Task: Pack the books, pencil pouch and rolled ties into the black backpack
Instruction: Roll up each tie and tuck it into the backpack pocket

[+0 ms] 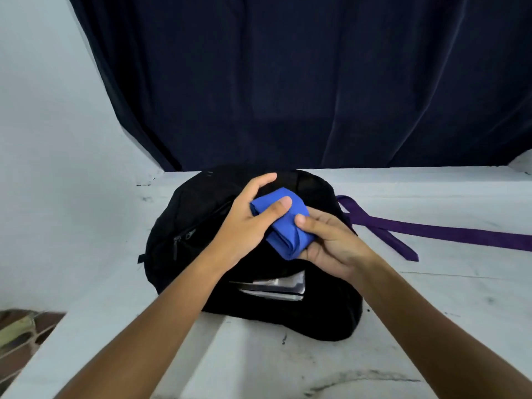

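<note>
A black backpack [184, 243] lies flat on the white table [431, 298], its opening toward me. Book edges [273, 287] show inside that opening. Above the bag I hold a rolled blue tie [283, 228] with both hands. My left hand [247, 217] pinches its upper end between thumb and fingers. My right hand [328, 240] cups and grips its lower right side. A purple tie [426, 228] lies unrolled on the table to the right of the bag. No pencil pouch is visible.
A dark blue curtain [288, 82] hangs behind the table. A white wall [43, 110] stands at the left. The table's left edge drops to a patterned floor [20, 335] at the lower left.
</note>
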`<state>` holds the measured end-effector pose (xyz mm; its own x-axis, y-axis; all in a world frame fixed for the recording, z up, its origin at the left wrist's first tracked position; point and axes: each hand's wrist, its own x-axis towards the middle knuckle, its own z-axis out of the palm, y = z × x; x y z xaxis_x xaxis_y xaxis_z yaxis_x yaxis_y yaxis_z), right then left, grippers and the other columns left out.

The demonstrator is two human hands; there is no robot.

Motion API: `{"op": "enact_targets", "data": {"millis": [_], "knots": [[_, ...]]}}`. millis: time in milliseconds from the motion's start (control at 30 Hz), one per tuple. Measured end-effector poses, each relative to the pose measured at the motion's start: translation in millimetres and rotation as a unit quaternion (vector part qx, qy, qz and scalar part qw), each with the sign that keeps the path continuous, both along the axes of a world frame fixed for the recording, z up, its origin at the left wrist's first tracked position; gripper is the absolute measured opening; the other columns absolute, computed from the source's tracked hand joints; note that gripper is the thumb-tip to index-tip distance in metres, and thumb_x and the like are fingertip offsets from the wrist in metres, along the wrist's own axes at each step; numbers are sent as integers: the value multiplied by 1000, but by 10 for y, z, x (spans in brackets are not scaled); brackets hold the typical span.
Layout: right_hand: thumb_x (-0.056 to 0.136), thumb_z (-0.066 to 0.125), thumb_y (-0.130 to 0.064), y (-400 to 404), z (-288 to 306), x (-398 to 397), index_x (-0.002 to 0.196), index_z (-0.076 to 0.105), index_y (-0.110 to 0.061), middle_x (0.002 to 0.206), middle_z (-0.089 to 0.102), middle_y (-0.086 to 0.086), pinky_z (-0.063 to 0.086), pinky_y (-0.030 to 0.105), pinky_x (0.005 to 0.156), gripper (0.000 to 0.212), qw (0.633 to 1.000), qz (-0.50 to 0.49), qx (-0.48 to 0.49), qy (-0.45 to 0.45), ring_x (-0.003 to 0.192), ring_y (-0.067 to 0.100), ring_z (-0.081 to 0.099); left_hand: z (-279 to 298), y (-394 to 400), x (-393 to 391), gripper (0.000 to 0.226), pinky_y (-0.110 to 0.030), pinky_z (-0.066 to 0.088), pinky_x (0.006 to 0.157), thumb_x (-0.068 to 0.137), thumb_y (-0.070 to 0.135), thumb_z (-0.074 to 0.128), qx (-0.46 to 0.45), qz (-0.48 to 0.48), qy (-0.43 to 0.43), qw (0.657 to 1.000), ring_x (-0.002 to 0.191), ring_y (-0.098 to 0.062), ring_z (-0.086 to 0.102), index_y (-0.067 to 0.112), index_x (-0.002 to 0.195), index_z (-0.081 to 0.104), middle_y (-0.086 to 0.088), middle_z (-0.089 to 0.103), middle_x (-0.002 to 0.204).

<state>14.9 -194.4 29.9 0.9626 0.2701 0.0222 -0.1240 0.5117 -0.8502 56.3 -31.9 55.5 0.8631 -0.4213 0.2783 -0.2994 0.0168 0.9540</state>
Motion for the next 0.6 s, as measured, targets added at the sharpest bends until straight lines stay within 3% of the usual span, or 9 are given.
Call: {"op": "enact_targets", "data": {"millis": [67, 133, 200, 267, 367, 467, 533, 600], "knots": [[71, 72, -21, 230, -4, 91, 125, 54, 8, 109, 65, 20, 59, 36, 67, 64, 998, -52, -28, 19, 87, 23, 70, 39, 264, 128, 46, -22, 51, 89, 83, 40, 71, -33, 27, -49, 998, 106, -10, 67, 27, 124, 53, 2, 72, 111], [72, 67, -19, 345, -9, 128, 113, 62, 5, 97, 68, 15, 58, 33, 61, 48, 993, -88, -72, 32, 78, 19, 70, 84, 502, 272, 38, -26, 54, 80, 84, 39, 65, -44, 103, -152, 982, 100, -15, 68, 23, 117, 55, 2, 72, 103], [70, 69, -20, 412, -27, 119, 103, 67, 0, 90, 70, 11, 58, 32, 61, 39, 985, -104, -129, 40, 76, 17, 69, 79, 719, 479, 34, -29, 52, 78, 84, 39, 64, 38, 169, -296, 939, 97, -15, 64, 22, 113, 58, 4, 68, 98], [70, 71, -21, 464, -54, 69, 101, 69, 0, 86, 70, 9, 57, 31, 60, 38, 977, -104, -178, 52, 74, 16, 68, 30, 844, 685, 44, -28, 49, 81, 84, 48, 62, 165, 172, -391, 889, 100, -13, 58, 19, 116, 60, 6, 64, 99], [68, 73, -21, 546, -82, -19, 99, 70, 0, 81, 70, 9, 53, 26, 52, 38, 969, -89, -216, 76, 68, 14, 67, -86, 845, 951, 65, -32, 50, 79, 80, 65, 56, 303, 115, -474, 819, 97, -19, 55, 12, 117, 62, 0, 62, 101], [71, 76, -20, 668, -85, -55, 102, 69, -2, 85, 70, 10, 53, 27, 54, 36, 960, -96, -243, 96, 71, 16, 67, -143, 743, 1139, 68, -36, 54, 63, 76, 69, 52, 362, 70, -546, 753, 83, -22, 59, 10, 108, 64, -3, 62, 94], [78, 75, -14, 766, -87, -32, 107, 65, -4, 82, 70, 12, 53, 27, 52, 32, 956, -138, -239, 103, 67, 15, 67, -84, 686, 1218, 62, -35, 52, 55, 76, 66, 55, 379, 40, -553, 741, 78, -22, 61, 11, 103, 64, -1, 61, 88], [82, 74, -10, 864, -68, 14, 108, 61, -5, 73, 69, 12, 53, 27, 50, 30, 951, -190, -223, 97, 61, 14, 67, 60, 642, 1265, 52, -30, 42, 59, 76, 55, 69, 387, 4, -520, 762, 75, -22, 61, 10, 103, 63, 4, 58, 81]]}}
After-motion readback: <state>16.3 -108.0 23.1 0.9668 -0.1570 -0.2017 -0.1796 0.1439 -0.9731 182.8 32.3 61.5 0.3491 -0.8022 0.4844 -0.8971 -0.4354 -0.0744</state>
